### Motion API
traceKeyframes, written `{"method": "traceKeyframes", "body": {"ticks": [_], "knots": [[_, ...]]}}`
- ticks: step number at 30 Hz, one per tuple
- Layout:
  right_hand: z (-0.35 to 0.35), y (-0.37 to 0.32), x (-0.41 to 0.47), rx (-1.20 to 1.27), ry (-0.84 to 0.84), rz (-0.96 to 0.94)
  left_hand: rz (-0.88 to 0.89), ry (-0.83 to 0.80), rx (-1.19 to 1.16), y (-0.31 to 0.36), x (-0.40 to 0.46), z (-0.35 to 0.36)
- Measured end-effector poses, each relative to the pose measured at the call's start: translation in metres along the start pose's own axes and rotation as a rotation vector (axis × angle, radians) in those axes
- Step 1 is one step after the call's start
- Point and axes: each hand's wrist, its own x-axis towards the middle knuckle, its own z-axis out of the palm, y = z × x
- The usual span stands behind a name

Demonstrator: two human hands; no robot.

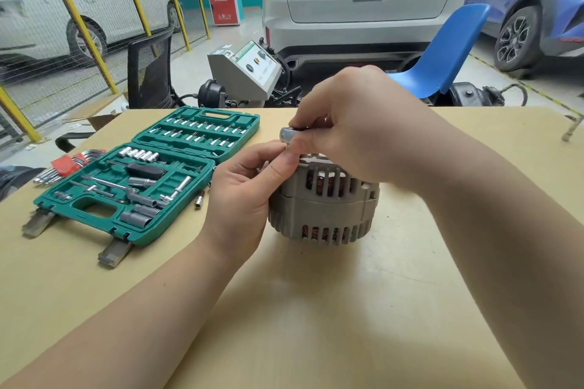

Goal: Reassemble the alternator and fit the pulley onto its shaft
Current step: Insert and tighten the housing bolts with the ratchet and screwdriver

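Head view. Grey alternator point(322, 205) standing on the tan table point(300, 309), a little right of centre, copper windings visible through the housing slots. Right hand point(354, 123) curled over the top of it, gripping a shiny metal ratchet head point(289, 135) between thumb and fingers just above the housing. Left hand point(249, 186) against the alternator's left side, thumb and forefinger pinched together right below that metal piece; what exactly sits between them too hidden to tell. Pulley and shaft covered by the hands.

To the left, an open green socket set case point(139, 180) lying flat, sockets and bits in rows, a loose socket point(199, 200) on the table just beside its right edge. Red-holdered hex keys point(68, 164) at the far left. Beyond the table: black mesh chair point(150, 73), blue chair point(445, 54), white car point(363, 0).
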Motion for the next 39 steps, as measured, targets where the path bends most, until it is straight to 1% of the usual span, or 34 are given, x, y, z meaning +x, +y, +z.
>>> {"method": "traceKeyframes", "body": {"ticks": [3, 5, 7, 9, 11, 12, 15, 17, 19, 22, 24, 26, 31, 33, 35, 37, 39], "knots": [[0.001, 0.015, 0.003, 0.311, -0.048, 0.019, 0.004, -0.001, -0.014, -0.002, 0.001, -0.001], [0.003, 0.018, 0.004, 0.434, -0.056, 0.044, -0.002, -0.018, 0.007, -0.002, 0.001, -0.002], [0.004, 0.018, 0.005, 0.412, -0.042, 0.047, -0.026, -0.039, 0.010, 0.001, 0.002, -0.004], [0.002, 0.011, 0.004, 0.250, -0.019, 0.055, -0.028, -0.069, 0.018, 0.001, 0.003, -0.006], [0.001, 0.002, 0.001, 0.043, -0.015, 0.069, -0.020, -0.069, 0.032, 0.001, 0.003, -0.006], [0.001, -0.004, -0.001, -0.022, -0.013, 0.079, -0.023, -0.063, 0.033, 0.001, 0.004, -0.005], [0.002, -0.010, -0.003, -0.083, -0.028, 0.074, -0.040, -0.063, 0.022, 0.002, 0.005, -0.004], [-0.001, -0.003, 0.000, -0.051, -0.041, 0.017, -0.040, -0.069, 0.020, 0.003, 0.005, -0.004], [-0.002, 0.008, 0.003, 0.056, -0.027, -0.032, -0.041, -0.065, 0.023, 0.003, 0.006, -0.004], [0.002, 0.019, 0.006, 0.300, -0.041, -0.034, -0.047, -0.039, 0.015, 0.003, 0.008, -0.004], [0.003, 0.021, 0.007, 0.373, -0.057, -0.022, -0.052, -0.040, 0.005, 0.003, 0.007, -0.004], [0.002, 0.016, 0.007, 0.320, -0.044, 0.005, -0.053, -0.040, 0.008, 0.003, 0.007, -0.004], [0.006, -0.013, 0.001, -0.147, -0.015, 0.072, -0.051, -0.046, 0.002, 0.003, 0.005, -0.003], [0.007, -0.018, -0.001, -0.197, 0.021, 0.051, -0.068, -0.049, -0.019, 0.005, 0.005, -0.003], [0.002, -0.008, 0.002, -0.138, -0.006, 0.004, -0.082, -0.063, -0.034, 0.005, 0.006, -0.003], [-0.004, 0.006, 0.006, 0.051, -0.036, -0.018, -0.072, -0.060, -0.038, 0.004, 0.007, -0.004], [-0.004, 0.015, 0.008, 0.267, -0.082, 0.004, -0.070, -0.067, -0.038, 0.005, 0.008, -0.003]]}}
